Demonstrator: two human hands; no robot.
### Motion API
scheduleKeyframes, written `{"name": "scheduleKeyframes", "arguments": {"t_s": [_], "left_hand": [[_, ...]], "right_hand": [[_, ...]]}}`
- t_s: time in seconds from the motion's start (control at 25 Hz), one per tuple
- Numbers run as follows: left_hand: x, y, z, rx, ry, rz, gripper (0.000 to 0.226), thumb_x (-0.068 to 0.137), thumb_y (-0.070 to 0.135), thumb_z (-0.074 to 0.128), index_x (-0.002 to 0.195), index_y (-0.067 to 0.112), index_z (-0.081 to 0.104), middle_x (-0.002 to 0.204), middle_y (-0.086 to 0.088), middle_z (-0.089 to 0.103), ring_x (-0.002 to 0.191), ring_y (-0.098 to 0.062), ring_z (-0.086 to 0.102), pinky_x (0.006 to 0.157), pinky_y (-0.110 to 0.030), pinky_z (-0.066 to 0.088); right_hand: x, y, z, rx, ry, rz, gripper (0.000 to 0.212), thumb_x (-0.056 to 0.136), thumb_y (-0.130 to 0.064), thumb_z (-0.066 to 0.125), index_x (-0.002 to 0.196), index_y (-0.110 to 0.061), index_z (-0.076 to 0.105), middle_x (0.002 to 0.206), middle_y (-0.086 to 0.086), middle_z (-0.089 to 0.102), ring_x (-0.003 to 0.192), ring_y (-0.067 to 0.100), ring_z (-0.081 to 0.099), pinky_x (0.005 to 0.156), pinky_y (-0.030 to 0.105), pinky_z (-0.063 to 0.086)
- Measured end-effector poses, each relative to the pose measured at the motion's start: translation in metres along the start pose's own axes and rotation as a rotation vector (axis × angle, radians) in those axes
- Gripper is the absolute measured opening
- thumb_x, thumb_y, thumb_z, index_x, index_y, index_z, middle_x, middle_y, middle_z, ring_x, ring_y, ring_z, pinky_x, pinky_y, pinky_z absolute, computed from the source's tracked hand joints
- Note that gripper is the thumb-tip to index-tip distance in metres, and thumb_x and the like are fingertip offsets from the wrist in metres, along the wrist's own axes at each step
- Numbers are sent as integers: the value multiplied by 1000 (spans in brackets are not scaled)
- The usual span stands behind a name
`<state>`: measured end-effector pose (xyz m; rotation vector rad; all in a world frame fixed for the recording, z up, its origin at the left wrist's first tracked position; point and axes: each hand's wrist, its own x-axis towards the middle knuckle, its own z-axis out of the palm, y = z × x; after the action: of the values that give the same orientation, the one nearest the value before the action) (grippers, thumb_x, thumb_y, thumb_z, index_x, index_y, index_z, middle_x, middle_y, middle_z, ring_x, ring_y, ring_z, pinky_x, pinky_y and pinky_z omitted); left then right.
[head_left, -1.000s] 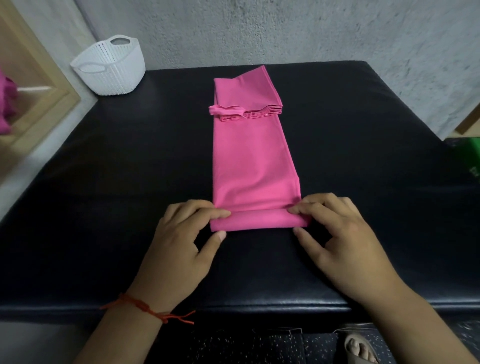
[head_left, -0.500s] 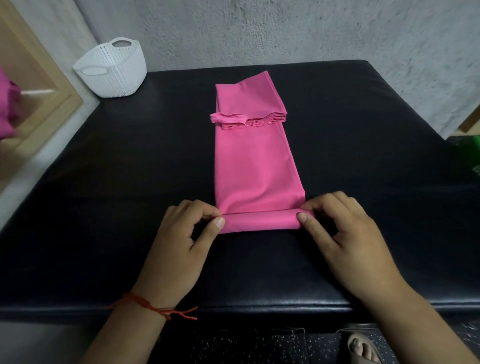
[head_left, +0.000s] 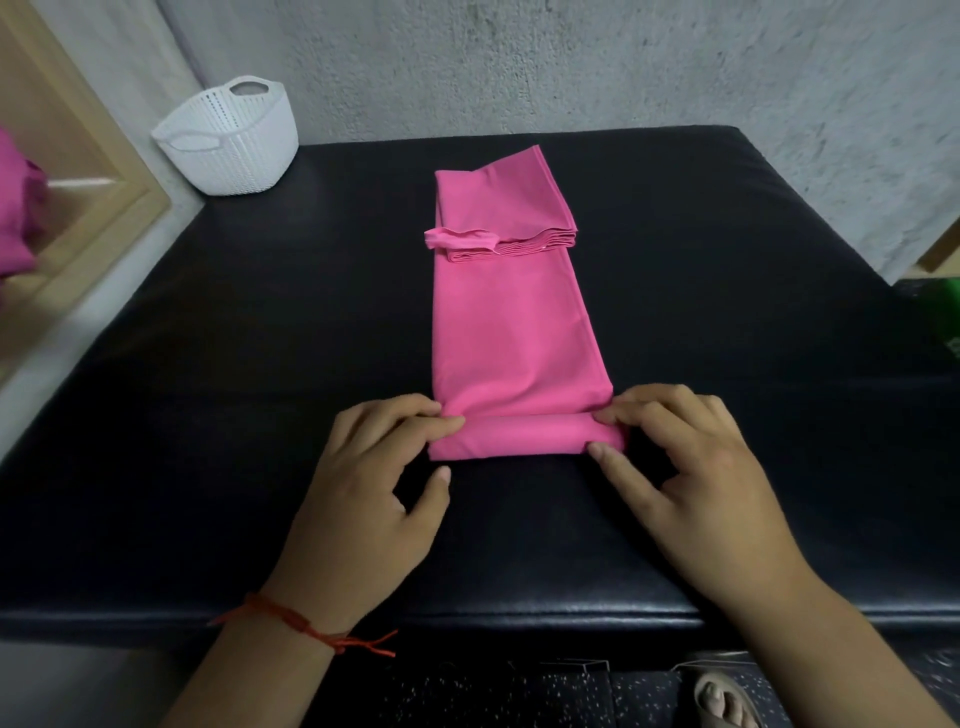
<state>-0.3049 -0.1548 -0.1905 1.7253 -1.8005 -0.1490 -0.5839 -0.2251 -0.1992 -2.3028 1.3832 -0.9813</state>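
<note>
A long pink cloth (head_left: 511, 338) lies folded into a narrow strip down the middle of a black padded bench (head_left: 208, 415). Its far end is folded back on itself in several layers. The near end is rolled into a short tube (head_left: 524, 435). My left hand (head_left: 374, 483) holds the roll's left end, fingers curled over the top and thumb below. My right hand (head_left: 691, 467) pinches the roll's right end between fingertips and thumb.
A white woven plastic basket (head_left: 231, 140) stands at the bench's far left corner against a grey wall. A wooden frame (head_left: 78, 182) with more pink fabric (head_left: 15, 208) sits at the left. A green object (head_left: 943, 317) lies at the right edge; a sandalled foot (head_left: 719, 699) shows below.
Both hands have rolled the near end of the cloth one turn further away from me, so the flat fold became a rounder tube. The rest of the cloth stayed put.
</note>
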Motion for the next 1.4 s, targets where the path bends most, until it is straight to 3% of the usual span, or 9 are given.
{"name": "scheduleKeyframes", "arguments": {"t_s": [0.08,0.28,0.4,0.6,0.88,1.04,1.16,1.24,1.4], "left_hand": [[1,-3,2,19,-27,-16,47,91,22,74,135,36,66,136,25,50,134,-4,38,113,-16,30],[8,-7,4,-17,-63,-80,40,100,34,62,139,44,60,131,28,53,123,-3,47,108,-36,42],[5,-8,1,-82,-84,-124,34,99,41,62,133,45,60,122,28,57,115,-3,53,101,-34,45],[3,-6,-5,-183,-109,-195,22,97,46,58,118,43,63,111,27,57,108,-5,55,97,-32,46],[11,-1,2,-14,-122,-184,29,107,54,36,112,37,59,105,24,56,102,-1,45,98,-32,37],[14,0,3,75,-158,-171,36,104,54,23,96,37,54,92,21,50,92,-7,44,91,-33,35],[12,2,2,45,-74,-171,26,105,49,34,95,36,54,94,20,49,92,-9,46,89,-37,41],[10,5,2,-20,23,-96,10,105,32,51,100,32,60,102,19,51,98,-11,49,88,-33,44],[6,9,1,-3,37,163,32,91,-3,58,97,25,73,108,17,59,105,-12,53,90,-38,47]], "right_hand": [[1,2,2,-45,-30,4,37,90,-33,80,127,-29,72,125,-20,57,110,13,52,98,15,40],[6,1,4,-57,-55,42,40,96,-40,72,135,-33,67,122,-24,59,104,8,54,89,42,54],[5,-3,-1,10,-77,73,38,97,-44,69,134,-39,63,114,-27,60,101,5,54,89,37,51],[2,-8,-10,150,-77,190,20,95,-54,67,109,-45,57,98,-20,62,98,4,59,80,32,49],[9,-16,-6,121,-51,202,15,99,-53,60,100,-39,63,107,-32,58,93,3,56,76,24,42],[9,-16,-7,129,-63,230,20,98,-57,56,93,-41,65,80,-11,60,83,5,57,74,33,44],[8,-17,-6,117,-48,252,19,96,-57,59,91,-40,65,80,-8,59,79,9,58,71,36,46],[9,-18,-4,101,-8,249,16,95,-54,64,90,-39,65,78,-10,58,78,9,58,70,35,46],[8,-18,-2,106,75,187,15,93,-41,75,97,-32,64,90,-18,61,88,11,59,73,29,46]]}}
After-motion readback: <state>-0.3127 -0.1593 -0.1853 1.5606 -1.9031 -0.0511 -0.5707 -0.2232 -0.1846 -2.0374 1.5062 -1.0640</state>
